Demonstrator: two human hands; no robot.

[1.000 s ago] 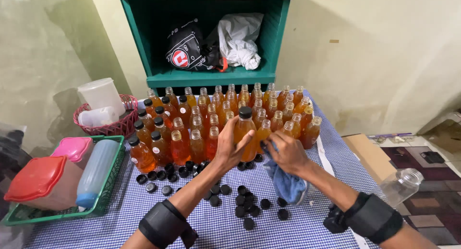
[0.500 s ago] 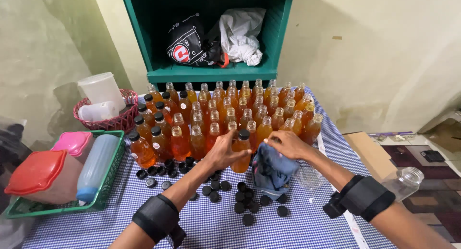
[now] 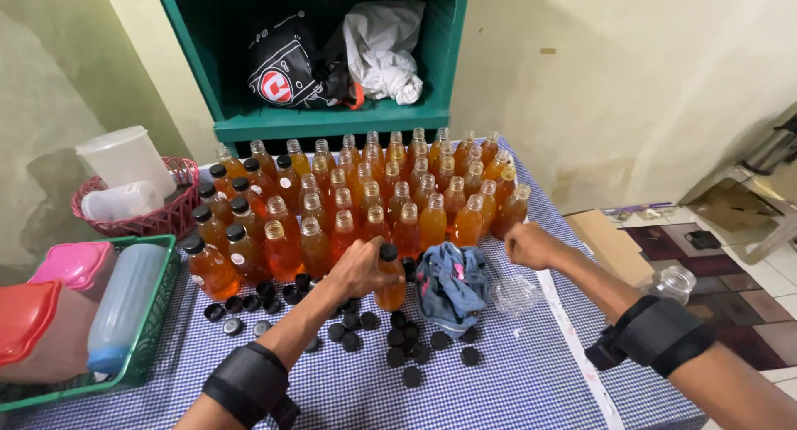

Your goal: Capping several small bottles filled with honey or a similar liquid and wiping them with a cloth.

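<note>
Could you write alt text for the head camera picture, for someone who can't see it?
A person's left hand grips a capped bottle of orange liquid on a blue checked tablecloth, while the right hand hovers closed beside a crumpled blue cloth. Rows of similar bottles stand behind; loose black caps lie in front.

My arms are bare to the elbow. A wide black strap [image 3: 246,380] wraps my left wrist (another [image 3: 656,334] wraps the right), just behind each hand.
</note>
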